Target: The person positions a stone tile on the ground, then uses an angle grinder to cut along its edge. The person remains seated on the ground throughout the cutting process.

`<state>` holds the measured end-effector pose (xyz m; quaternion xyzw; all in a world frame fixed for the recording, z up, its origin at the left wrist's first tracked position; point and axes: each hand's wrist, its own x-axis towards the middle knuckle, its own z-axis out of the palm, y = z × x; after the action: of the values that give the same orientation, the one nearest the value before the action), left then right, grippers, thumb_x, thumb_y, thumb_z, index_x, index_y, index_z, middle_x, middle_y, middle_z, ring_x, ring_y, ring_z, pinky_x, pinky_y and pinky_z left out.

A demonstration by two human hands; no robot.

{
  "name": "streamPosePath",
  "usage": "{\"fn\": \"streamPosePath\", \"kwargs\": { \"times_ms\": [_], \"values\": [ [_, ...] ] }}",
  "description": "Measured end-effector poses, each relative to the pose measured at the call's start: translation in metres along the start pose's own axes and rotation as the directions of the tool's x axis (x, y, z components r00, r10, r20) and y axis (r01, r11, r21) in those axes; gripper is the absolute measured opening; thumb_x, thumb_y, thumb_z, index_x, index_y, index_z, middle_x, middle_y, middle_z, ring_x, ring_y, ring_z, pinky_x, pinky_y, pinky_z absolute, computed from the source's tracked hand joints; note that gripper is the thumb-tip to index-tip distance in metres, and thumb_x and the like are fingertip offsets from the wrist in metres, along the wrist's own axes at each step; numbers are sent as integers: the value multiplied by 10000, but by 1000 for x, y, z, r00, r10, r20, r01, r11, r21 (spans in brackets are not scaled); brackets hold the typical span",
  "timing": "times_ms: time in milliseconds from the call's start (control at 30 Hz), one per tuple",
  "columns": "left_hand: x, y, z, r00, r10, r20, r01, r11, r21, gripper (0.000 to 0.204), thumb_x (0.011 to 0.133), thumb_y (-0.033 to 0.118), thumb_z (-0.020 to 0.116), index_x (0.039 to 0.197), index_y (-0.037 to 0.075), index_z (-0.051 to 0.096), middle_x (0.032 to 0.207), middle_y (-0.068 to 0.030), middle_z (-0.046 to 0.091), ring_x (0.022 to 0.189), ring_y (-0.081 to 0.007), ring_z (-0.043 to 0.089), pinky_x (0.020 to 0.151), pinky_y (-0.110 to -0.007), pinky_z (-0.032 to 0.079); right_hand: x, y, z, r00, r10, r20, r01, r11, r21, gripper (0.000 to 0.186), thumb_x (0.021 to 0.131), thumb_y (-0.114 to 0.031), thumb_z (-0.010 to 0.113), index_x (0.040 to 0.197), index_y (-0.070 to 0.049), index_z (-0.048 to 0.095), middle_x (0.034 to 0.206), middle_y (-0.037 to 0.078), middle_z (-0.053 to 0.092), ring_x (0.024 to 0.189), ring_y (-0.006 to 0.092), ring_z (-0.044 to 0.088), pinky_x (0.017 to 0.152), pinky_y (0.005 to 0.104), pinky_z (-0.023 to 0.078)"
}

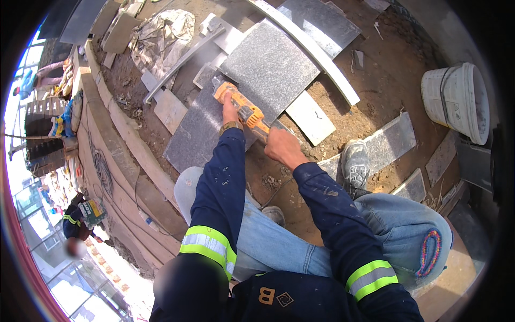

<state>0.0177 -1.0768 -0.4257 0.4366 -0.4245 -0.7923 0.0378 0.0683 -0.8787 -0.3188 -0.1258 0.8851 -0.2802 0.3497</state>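
At the middle of the orange grinder [249,111], the left hand [230,110] is wrapped round the body, while the right hand [284,145] is closed round the rear handle. Beneath the grinder lies a speckled grey slab [271,67], sunlit toward the right, with darker shaded stone [196,131] on the left; I cannot tell whether these are one piece or two, or whether the blade touches them. Just right of the grinder, a pale tile [313,119] lies on rough brown soil [338,91]. Beyond the grinder, to the upper right, a long pale bar [314,51] runs along the slab's far edge. Up and left of the grinder is a crumpled sheet [163,40]. Well to the grinder's right, a white bucket [448,99] sits near a grey wall [456,32]. Far to the grinder's left, past a coiled cable [102,169], another person [75,222] is near bright windows [40,231].
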Motion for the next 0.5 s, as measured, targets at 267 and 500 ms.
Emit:
{"fn": "streamPosePath", "kwargs": {
  "times_ms": [267, 500],
  "values": [
    [11, -1, -7, 1000, 16, 12, -16, 1000, -13, 577, 909, 523, 543, 1241, 51, 552, 1043, -130, 646, 867, -314, 673, 775, -462, 559, 4, -2, 3, 1000, 8, -1, -8, 1000, -24, 333, 735, -140, 651, 995, 67, 622, 931, 261, 682, 867, 408, 686, 748, 457, 558],
    [7, -2, -5, 1000, -17, -10, 16, 1000, -6, 604, 898, 524, 561, 1237, 24, 567, 1052, -110, 646, 866, -272, 674, 767, -408, 553, 0, -1, 1, 1000, -5, -2, 5, 1000, -11, 245, 783, -98, 542, 935, 85, 601, 906, 302, 658, 861, 435, 665, 751, 488, 536]
  ]
}}
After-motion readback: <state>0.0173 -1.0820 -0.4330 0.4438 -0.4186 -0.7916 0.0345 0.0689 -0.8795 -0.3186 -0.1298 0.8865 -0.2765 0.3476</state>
